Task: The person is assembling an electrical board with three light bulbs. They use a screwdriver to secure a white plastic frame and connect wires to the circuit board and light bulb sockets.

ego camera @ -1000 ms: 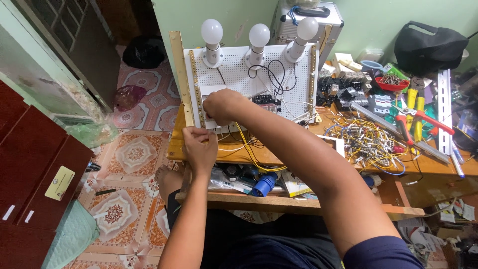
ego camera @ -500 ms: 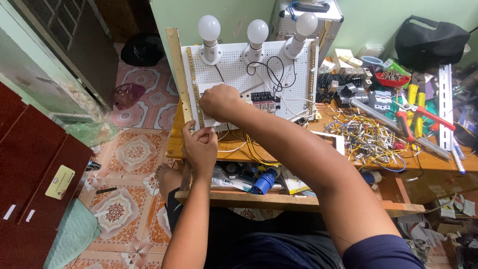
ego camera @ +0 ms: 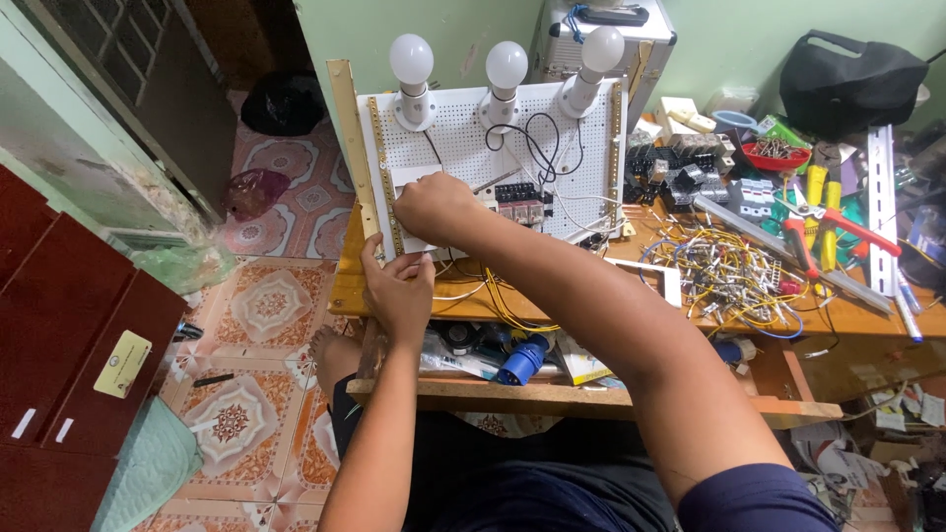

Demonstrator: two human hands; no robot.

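Left hand (ego camera: pixel 399 288): centre-left of frame, fingers curled around the lower left edge of the white perforated board (ego camera: pixel 581 148), thumb on the brass-coloured ruler strip (ego camera: pixel 385 177) that runs up that edge. Grip closed on the board's edge.

Right hand (ego camera: pixel 434 207): just above the left, knuckles up, fingers folded down onto a white rectangular box (ego camera: pixel 409 177) mounted on the board's left half. Whether the fingers pinch anything beneath cannot be told.

White perforated board: centre-top of frame, standing tilted on the wooden surface (ego camera: pixel 345 286). Carries three white bulbs in white holders along its top edge: left bulb (ego camera: pixel 411 59), middle bulb (ego camera: pixel 506 64), right bulb (ego camera: pixel 603 48). Black wires (ego camera: pixel 537 148) loop below the middle bulb. A small dark terminal block (ego camera: pixel 519 194) sits just right of the right hand.

Wooden batten (ego camera: pixel 352 138): leaning beside the board's left edge.

Wooden surface, right half: tangle of cut yellow and white wire pieces (ego camera: pixel 724 271); red-handled pliers (ego camera: pixel 798 236); yellow-handled tool (ego camera: pixel 816 192); metal rail (ego camera: pixel 882 187); red bowl (ego camera: pixel 775 155); black bag (ego camera: pixel 852 84) at upper right.

Lower shelf (ego camera: pixel 591 394): blue plug connector (ego camera: pixel 520 360).

Floor, left of frame: patterned tiles (ego camera: pixel 266 305).
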